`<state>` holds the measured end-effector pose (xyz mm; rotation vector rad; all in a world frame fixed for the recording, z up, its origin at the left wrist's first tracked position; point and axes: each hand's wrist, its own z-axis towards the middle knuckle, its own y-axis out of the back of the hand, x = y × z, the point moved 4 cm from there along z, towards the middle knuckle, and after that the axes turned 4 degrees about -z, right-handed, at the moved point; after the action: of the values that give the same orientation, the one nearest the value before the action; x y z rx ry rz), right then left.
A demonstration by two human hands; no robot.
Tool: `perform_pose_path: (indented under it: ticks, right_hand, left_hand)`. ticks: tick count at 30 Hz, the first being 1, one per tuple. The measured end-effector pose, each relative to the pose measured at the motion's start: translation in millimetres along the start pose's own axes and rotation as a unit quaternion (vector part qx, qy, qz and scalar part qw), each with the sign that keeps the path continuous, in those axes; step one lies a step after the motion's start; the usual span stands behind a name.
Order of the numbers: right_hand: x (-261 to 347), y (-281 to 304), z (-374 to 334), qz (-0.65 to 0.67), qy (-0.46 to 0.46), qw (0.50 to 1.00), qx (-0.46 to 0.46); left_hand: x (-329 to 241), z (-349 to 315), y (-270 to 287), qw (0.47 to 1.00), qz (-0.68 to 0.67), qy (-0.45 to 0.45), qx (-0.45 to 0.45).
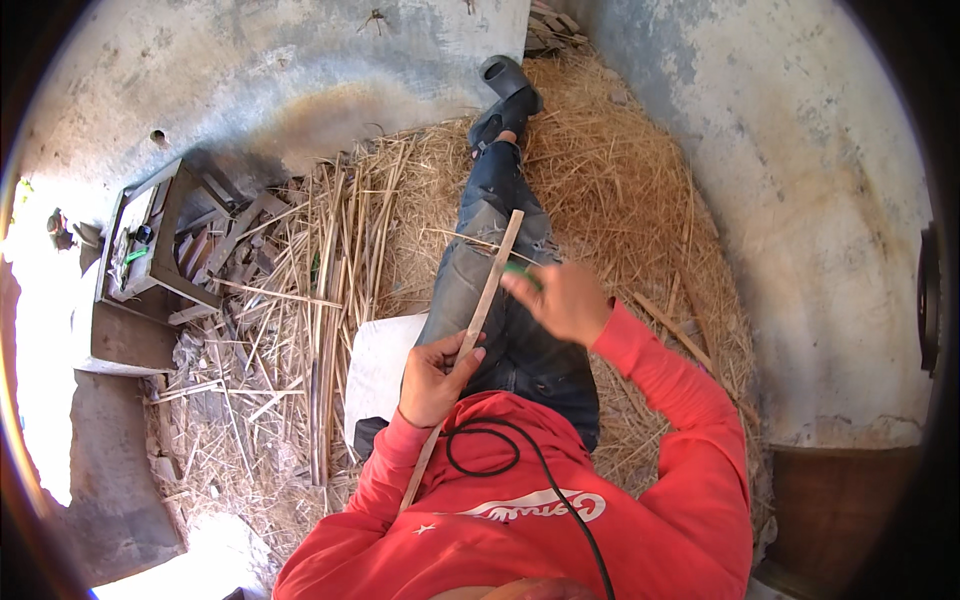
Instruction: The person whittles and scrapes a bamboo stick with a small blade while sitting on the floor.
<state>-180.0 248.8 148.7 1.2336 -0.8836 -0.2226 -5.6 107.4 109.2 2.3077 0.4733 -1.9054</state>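
Observation:
My left hand [430, 384] grips a long, flat bamboo strip [488, 296] by its lower middle. The strip slants up over my legs, and its lower end runs back along my left forearm. Beside its upper part, my right hand [568, 305] is closed round a small tool with a green handle [522, 273]. Its blade or working end cannot be made out. A thin sliver [462, 237] crosses the strip near its top, over my jeans [485, 260]. A black cord [520, 425] loops over my red top.
Long bamboo strips [335, 300] lie piled on the left, among shavings [620, 180] that cover the floor. A small wooden table [160, 265] stands at far left, with a green item on it. Under my left leg is a white slab [380, 360]. Concrete walls [790, 200] curve around.

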Motion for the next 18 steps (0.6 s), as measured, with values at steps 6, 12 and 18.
perform_pose_path:
  ticks: [6,12,18]
  right_hand:
    - [-3,-3,7,-0.001,0.042,0.998,-0.041]
    - [15,-12,-6,-0.088,0.087,0.992,-0.004]
    - [-70,44,41,0.102,-0.058,0.983,-0.138]
  left_hand:
    - [1,2,2,0.999,-0.032,0.008,0.011]
    - [-1,0,5,0.998,-0.058,0.013,0.016]
    - [-3,-4,-2,0.992,-0.115,0.023,0.054]
